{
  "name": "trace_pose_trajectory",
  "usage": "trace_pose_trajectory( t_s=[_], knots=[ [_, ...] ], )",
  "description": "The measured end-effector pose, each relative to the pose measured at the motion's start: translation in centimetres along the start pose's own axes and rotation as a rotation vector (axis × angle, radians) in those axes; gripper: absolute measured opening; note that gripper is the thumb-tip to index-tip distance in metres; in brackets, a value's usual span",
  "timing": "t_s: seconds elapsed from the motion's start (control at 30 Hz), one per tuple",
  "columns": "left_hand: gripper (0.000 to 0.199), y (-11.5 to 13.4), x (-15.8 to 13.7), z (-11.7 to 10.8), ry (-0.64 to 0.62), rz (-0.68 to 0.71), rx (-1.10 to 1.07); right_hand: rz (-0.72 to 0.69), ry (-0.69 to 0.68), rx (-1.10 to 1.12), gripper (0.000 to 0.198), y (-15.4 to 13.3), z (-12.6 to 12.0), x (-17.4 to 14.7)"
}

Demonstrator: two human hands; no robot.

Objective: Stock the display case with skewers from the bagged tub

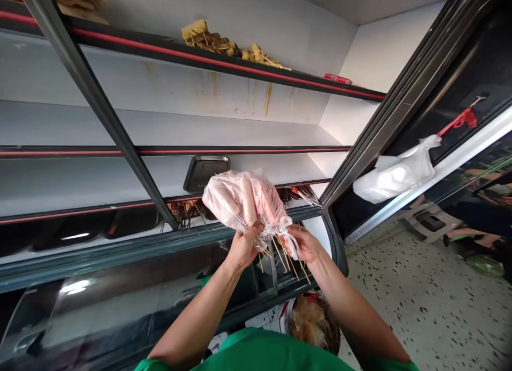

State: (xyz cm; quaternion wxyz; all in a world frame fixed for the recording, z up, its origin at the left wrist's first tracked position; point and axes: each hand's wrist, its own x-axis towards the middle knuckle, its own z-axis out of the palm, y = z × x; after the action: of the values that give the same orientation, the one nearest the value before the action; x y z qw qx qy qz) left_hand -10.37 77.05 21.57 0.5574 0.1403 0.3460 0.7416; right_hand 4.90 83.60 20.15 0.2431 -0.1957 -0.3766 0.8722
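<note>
A person in a green top stands at an open display cabinet. Both hands hold up a clear plastic bag of pink sausage skewers [245, 199] in front of the shelves. The left hand [242, 248] closes its grip around the bag's neck, where the wooden sticks [286, 256] poke out; the right hand [304, 243] pinches the knotted plastic beside it. The bag looks unopened. A metal tray [205, 172] sits on the shelf behind.
</note>
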Motion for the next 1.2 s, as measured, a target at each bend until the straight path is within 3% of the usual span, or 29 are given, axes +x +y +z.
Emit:
trace_pose_trajectory(
  t_s=[0.13, 0.2, 0.27, 0.43, 0.53, 0.63, 0.7, 0.77, 0.83, 0.93, 1.03, 1.2],
  knots=[
    [0.027, 0.0, 1.2, 0.1, -0.02, 0.015, -0.016, 0.016, 0.05, 0.016, 0.03, -0.7, 0.6, 0.3],
    [0.027, -0.1, 1.4, 0.3, -0.041, 0.022, -0.004, 0.053, 0.117, -0.08, 0.032, -1.2, 0.8, 0.6],
    [0.026, -0.4, 1.6, 0.5, -0.063, 0.031, 0.022, 0.008, 0.259, -0.34, 0.027, -1.6, 0.9, 1.2],
    [0.028, -2.0, 2.3, 0.9, -0.041, 0.169, 0.044, -0.417, 0.732, -1.356, 0.01, -2.1, 0.8, 2.5],
    [0.025, -2.9, 2.9, 1.1, -0.014, 0.223, 0.055, -0.377, 0.74, -1.517, 0.011, -2.3, 0.2, 2.6],
    [0.027, -3.1, 3.1, 1.3, 0.018, 0.229, 0.043, -0.328, 0.724, -1.455, 0.016, -2.5, -0.3, 2.4],
    [0.024, -3.0, 2.9, 1.5, 0.03, 0.206, 0.037, -0.281, 0.701, -1.27, 0.013, -2.7, -0.6, 2.1],
    [0.02, -2.7, 2.7, 1.8, 0.031, 0.167, 0.041, -0.14, 0.555, -0.933, 0.011, -3.0, -1.0, 1.9],
    [0.019, -2.4, 2.6, 2.1, 0.032, 0.129, 0.05, 0.021, 0.325, -0.569, 0.011, -3.3, -1.5, 1.5],
    [0.021, -2.1, 2.6, 2.4, 0.053, 0.115, 0.048, 0.117, 0.07, -0.223, 0.013, -3.8, -2.4, 1.0],
    [0.022, -2.0, 2.9, 2.6, 0.067, 0.127, 0.046, 0.083, -0.009, -0.14, 0.012, -3.7, -3.1, 0.8],
    [0.02, -2.0, 3.3, 2.4, 0.044, 0.136, 0.074, 0.083, -0.025, -0.119, 0.02, -3.4, -3.9, 1.3]
  ],
)
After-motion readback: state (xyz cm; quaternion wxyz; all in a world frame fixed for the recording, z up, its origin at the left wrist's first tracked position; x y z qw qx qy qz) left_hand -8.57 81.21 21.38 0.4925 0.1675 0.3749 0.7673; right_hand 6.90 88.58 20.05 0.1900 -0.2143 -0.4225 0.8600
